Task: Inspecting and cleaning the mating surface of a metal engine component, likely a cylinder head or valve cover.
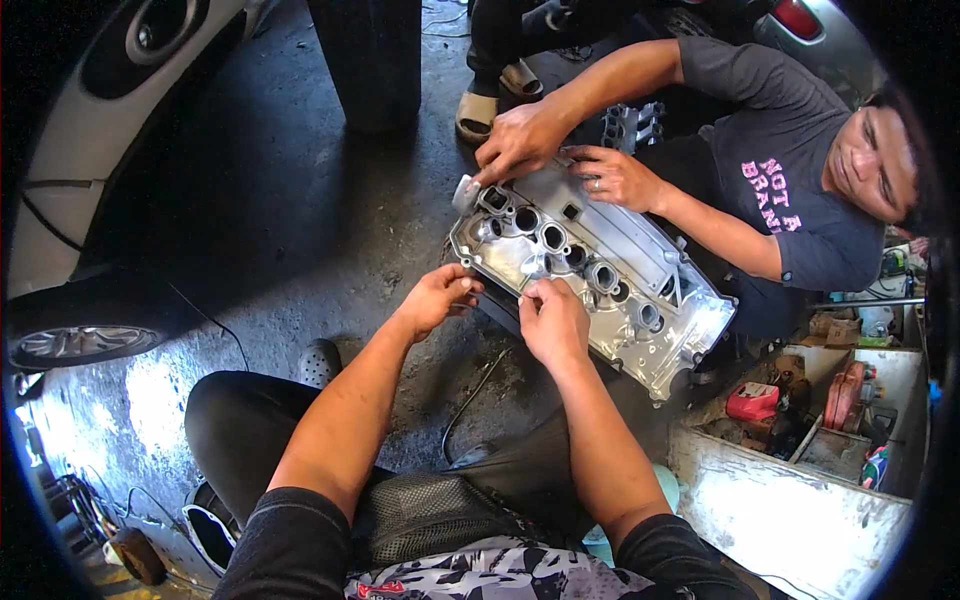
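Note:
A silver metal engine cover (655, 345), like a valve cover with a row of round openings, lies slantwise in front of me. At its near left corner, my left hand (440, 300) has its fingers curled together against the edge. My right hand (553, 325) is pinched at the near long edge, thumb against forefinger. Whatever either pinch holds is too small or hidden to make out. A dark thin line runs along the edge between my hands. Across from me, a co-worker's one hand (520, 140) presses the far left corner, and the other hand (615, 178) rests on the far edge.
At right stands a worn white bin (790, 510) with divided compartments, holding a red object (752, 401) and other parts. Another metal engine part (632, 127) lies behind the co-worker's arms. A car wheel (90, 340) is at left. A dark pillar (368, 60) rises from the stained floor.

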Demonstrator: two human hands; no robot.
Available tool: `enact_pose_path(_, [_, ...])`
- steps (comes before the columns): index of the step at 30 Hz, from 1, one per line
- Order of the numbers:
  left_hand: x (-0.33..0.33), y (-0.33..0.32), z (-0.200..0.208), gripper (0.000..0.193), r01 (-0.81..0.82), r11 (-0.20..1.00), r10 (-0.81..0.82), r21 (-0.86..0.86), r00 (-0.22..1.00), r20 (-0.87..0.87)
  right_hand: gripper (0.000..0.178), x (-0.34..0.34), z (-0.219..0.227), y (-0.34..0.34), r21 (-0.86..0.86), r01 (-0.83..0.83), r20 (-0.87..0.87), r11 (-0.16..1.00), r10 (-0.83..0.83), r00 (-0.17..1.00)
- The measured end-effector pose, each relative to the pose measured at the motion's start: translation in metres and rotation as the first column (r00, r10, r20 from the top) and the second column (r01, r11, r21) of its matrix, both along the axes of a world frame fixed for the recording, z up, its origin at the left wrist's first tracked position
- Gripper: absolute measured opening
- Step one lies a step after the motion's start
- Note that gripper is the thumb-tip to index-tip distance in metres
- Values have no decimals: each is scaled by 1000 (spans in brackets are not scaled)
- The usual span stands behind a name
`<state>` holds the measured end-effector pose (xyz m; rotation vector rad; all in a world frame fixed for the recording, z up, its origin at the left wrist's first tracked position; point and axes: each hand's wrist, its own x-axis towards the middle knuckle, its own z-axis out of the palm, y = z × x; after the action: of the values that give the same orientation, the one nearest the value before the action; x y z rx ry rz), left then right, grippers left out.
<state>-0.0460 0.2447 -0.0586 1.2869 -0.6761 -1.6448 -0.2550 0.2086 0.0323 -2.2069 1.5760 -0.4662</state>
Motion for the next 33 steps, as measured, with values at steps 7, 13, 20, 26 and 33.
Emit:
enact_pose_path(7, [55,16,-26,29,-140,944,79,297,975,207,25,25,13,67,426,-581,25,694,633,774])
enact_pose_path(13, [173,-6,45,30,-22,990,-88,142,692,716,30,37,6,82,692,-559,-38,457,796,604])
enact_pose_path(20, [230,-8,161,36,92,991,57,-102,400,915,31,28,-4,91,652,-567,-41,504,770,637])
enact_pose_path(26, [246,30,138,42,148,816,-559,558,442,701,32,30,-7,98,711,-550,-32,438,802,597])
enact_pose_path(33, [269,15,114,45,138,927,-374,348,402,836,31,37,2,98,666,-597,29,446,785,619])
